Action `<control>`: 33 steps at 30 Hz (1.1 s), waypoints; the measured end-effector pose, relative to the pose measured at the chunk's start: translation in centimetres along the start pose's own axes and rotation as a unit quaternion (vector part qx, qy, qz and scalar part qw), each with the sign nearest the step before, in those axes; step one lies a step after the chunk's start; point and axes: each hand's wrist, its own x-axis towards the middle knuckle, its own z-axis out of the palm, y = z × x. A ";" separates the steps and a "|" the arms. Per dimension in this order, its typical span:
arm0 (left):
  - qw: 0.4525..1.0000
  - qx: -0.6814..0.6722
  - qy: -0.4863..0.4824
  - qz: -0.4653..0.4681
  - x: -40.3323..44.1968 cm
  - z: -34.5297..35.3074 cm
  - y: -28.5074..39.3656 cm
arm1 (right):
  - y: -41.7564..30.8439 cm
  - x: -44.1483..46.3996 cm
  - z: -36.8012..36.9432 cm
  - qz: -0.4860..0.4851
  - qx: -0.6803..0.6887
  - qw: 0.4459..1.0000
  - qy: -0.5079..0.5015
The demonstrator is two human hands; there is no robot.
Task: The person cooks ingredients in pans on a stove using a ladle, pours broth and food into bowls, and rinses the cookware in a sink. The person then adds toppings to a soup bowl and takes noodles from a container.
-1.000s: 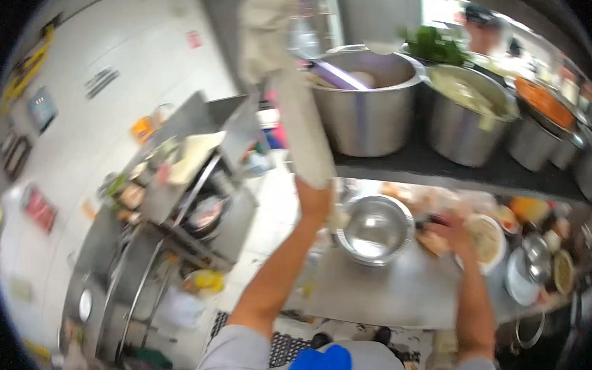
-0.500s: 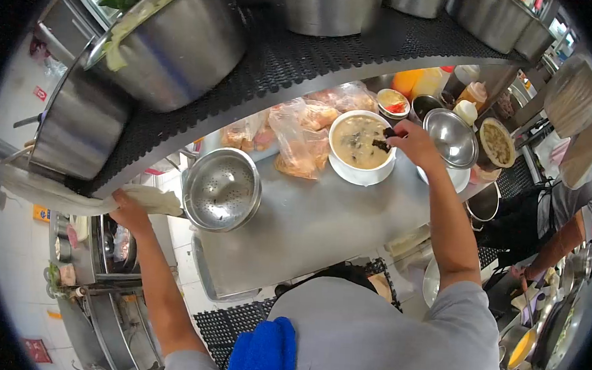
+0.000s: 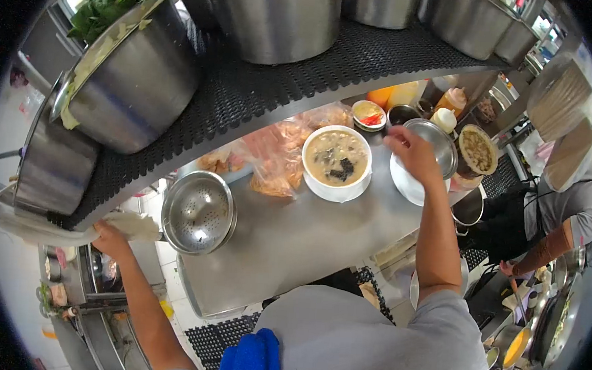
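A white bowl of soup (image 3: 337,156) with dark pieces on top stands on a white plate on the steel table (image 3: 272,238). To its right my right hand (image 3: 414,151) hangs over another white plate (image 3: 408,184), fingers apart and holding nothing. A metal bowl (image 3: 437,146) lies just behind that hand. At the far left my left hand (image 3: 111,238) is closed on a pale cloth (image 3: 134,225) by the shelf's end. The perforated metal colander (image 3: 198,211) sits on the table's left part.
Large metal pots (image 3: 137,73) stand on the black-matted shelf (image 3: 248,87) above the table. Bags of food (image 3: 277,163), a small bowl with red topping (image 3: 369,113) and squeeze bottles (image 3: 452,100) line the back. A co-worker's arm (image 3: 546,249) is at the right.
The dark pieces that my right hand held now lie in the soup, and its fingers have opened. That hand has moved clear of the bowl. My left hand still grips the cloth.
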 end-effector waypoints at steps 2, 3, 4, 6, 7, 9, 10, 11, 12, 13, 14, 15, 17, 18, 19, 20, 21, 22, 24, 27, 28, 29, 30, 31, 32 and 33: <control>1.000 0.016 -0.010 0.021 -0.3 0.1 1.5 | -0.4 1.4 -2.3 0.016 -0.001 1.000 0.027; 0.997 0.064 -0.012 -0.028 -0.4 0.1 2.1 | -0.5 2.4 -3.3 0.031 0.002 0.998 0.049; 0.991 0.112 -0.013 -0.077 -0.5 -0.1 2.2 | -0.3 3.5 -4.0 0.029 0.003 0.998 0.052; 0.984 0.173 -0.030 0.017 0.1 -0.9 -0.5 | -0.2 5.4 -5.1 -0.021 -0.036 0.994 0.102; 0.976 0.203 -0.041 0.063 0.1 -1.0 -1.8 | -0.6 6.3 -5.5 -0.036 -0.084 0.990 0.110; 0.988 0.152 -0.020 0.035 -0.2 -0.3 0.7 | -2.2 7.9 -6.4 0.021 -0.128 0.987 0.098; 0.997 0.069 0.008 -0.041 -0.4 0.1 2.1 | -2.5 8.8 -6.7 0.077 -0.172 0.978 0.083; 0.997 0.068 0.007 -0.040 -0.3 0.2 1.5 | -1.1 10.1 -7.0 0.078 -0.172 0.978 0.084; 0.997 0.065 0.008 -0.037 -0.2 0.0 0.4 | 1.5 11.6 -7.1 -0.005 -0.208 0.975 0.082; 0.998 0.061 0.008 -0.035 -0.1 -0.2 -0.3 | 3.5 12.8 -6.7 -0.087 -0.243 0.963 0.079; 0.998 0.061 0.007 -0.034 -0.1 -0.3 -0.3 | 4.6 13.8 -5.9 -0.086 -0.242 0.963 0.079; 0.997 0.059 -0.009 -0.044 -0.1 -0.5 -0.2 | 5.3 14.4 -5.2 -0.225 -0.286 0.921 0.141; 0.997 0.056 -0.025 -0.054 -0.1 -0.7 -0.7 | 6.2 15.6 -3.8 -0.357 -0.351 0.841 0.205; 0.996 0.050 -0.025 -0.065 -0.1 -0.8 -1.3 | 6.1 16.2 -2.9 -0.328 -0.351 0.861 0.166; 0.996 0.044 -0.026 -0.077 -0.1 -1.0 -1.9 | 6.0 16.8 -1.7 -0.284 -0.351 0.885 0.115; 0.996 0.046 -0.025 -0.076 -0.2 -0.9 -1.5 | 5.9 17.2 -0.6 -0.228 -0.357 0.904 0.060; 0.995 0.056 -0.019 -0.078 -0.3 -0.7 -0.7 | 5.9 17.6 0.8 -0.182 -0.364 0.913 0.012; 0.995 0.067 -0.013 -0.078 -0.3 -0.6 -0.2 | 5.9 18.0 2.2 -0.142 -0.375 0.916 -0.031; 0.995 0.086 -0.010 -0.041 -0.2 -0.7 -0.3 | 6.4 18.5 4.6 -0.099 -0.389 0.911 -0.092; 0.989 0.144 -0.011 0.019 -0.4 -0.7 0.3 | 6.9 19.1 6.9 -0.066 -0.400 0.903 -0.141; 0.982 0.183 -0.017 0.042 -0.5 -0.8 0.5 | 7.1 19.3 7.4 -0.059 -0.399 0.903 -0.149; 0.982 0.185 -0.014 0.042 -0.2 -1.3 -0.8 | 7.2 19.4 7.6 -0.058 -0.400 0.902 -0.155; 0.968 0.233 -0.042 0.083 0.1 -2.1 -3.3 | 7.3 19.5 7.7 -0.056 -0.397 0.902 -0.159; 0.950 0.278 -0.072 0.122 0.0 -2.5 -5.0 | 7.4 19.6 7.6 -0.055 -0.396 0.902 -0.161; 0.949 0.281 -0.072 0.122 -0.4 -2.4 -5.5 | 7.6 19.6 7.6 -0.053 -0.394 0.902 -0.166; 0.962 0.258 -0.075 0.054 -1.0 -2.2 -5.7 | 7.9 19.8 7.5 -0.054 -0.391 0.903 -0.166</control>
